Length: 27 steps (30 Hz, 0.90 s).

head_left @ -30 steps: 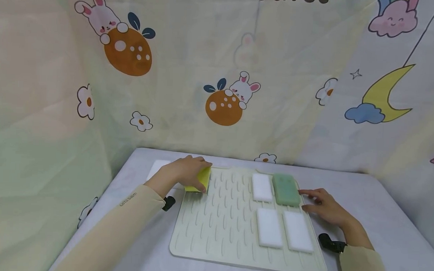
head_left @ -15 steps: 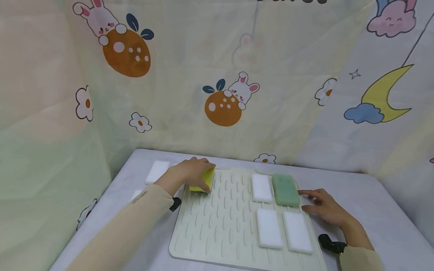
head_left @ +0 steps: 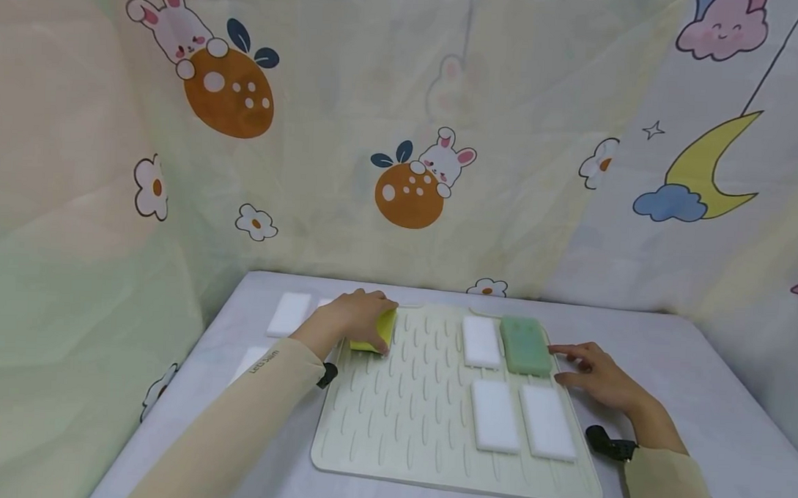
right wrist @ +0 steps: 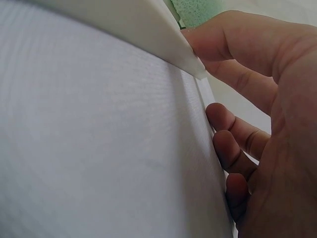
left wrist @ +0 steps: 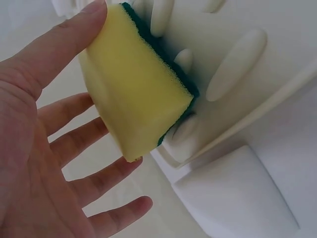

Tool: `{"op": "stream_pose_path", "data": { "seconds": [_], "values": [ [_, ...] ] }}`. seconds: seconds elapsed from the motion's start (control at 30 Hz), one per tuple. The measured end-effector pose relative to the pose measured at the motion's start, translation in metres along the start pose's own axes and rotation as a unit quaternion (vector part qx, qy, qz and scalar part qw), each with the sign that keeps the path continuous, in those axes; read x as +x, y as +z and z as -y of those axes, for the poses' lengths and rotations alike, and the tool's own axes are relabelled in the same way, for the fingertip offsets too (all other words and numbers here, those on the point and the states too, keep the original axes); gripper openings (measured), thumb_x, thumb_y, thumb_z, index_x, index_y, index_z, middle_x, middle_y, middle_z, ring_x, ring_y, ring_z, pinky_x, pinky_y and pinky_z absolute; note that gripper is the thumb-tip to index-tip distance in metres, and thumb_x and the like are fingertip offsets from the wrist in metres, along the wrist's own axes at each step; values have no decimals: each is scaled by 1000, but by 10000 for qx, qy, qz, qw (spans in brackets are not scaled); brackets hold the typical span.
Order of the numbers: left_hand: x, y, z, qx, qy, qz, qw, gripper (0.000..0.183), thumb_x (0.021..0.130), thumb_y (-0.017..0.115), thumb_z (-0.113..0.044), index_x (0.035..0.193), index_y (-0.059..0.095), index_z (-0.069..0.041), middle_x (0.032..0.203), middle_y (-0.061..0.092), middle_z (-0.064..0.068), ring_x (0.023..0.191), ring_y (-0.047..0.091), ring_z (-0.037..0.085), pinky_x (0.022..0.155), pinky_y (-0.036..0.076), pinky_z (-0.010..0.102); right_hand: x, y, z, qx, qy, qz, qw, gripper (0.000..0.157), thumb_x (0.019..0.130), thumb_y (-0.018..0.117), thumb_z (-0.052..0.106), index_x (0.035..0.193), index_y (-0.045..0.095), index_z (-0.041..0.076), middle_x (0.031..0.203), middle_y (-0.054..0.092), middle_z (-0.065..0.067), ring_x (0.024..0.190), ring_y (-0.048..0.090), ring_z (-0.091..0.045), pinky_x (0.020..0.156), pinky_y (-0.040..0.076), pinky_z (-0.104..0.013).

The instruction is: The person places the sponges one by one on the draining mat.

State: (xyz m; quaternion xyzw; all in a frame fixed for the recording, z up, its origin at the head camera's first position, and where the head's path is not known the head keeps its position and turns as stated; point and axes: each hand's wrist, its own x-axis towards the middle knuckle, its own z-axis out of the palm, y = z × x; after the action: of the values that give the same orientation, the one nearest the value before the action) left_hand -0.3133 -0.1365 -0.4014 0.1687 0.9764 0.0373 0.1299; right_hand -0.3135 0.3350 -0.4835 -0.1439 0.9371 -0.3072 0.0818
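Observation:
In the head view my left hand (head_left: 353, 319) holds a yellow sponge (head_left: 381, 330) at the far left corner of the cream ridged mat (head_left: 406, 432). The left wrist view shows this sponge's dark green scouring layer (left wrist: 166, 62) facing the mat, with my thumb on one side and fingers on the other. My right hand (head_left: 599, 377) rests at the mat's right side, thumb and index fingertips right at its edge (right wrist: 148, 29). Close by these fingertips lies a pale green sponge (head_left: 526, 346). A white sponge block (head_left: 481, 342) is beside it, with two more nearer the front.
Off the mat's left side, a white block (head_left: 290, 315) lies on the white tablecloth (head_left: 659, 346), and more white pieces are partly hidden by the left arm. A printed fabric curtain (head_left: 332, 93) stands behind and beside the table.
My left hand has shifted slightly right with the yellow sponge, uncovering white blocks at the left. The right hand has stayed in place.

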Motion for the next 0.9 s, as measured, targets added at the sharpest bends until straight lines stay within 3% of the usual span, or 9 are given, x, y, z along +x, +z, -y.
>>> {"op": "stream_pose_path", "data": {
  "seconds": [0.9],
  "values": [
    [-4,-2,0,-173,-117,56,9998,94,80,85,-57,159,43,-26,163,41,-1,144,43,36,109,47,56,-2,-1,0,136,109,-15,9998,61,90,79,33,145,61,14,132,48,-21,111,47,-31,84,40,-37]
  ]
}}
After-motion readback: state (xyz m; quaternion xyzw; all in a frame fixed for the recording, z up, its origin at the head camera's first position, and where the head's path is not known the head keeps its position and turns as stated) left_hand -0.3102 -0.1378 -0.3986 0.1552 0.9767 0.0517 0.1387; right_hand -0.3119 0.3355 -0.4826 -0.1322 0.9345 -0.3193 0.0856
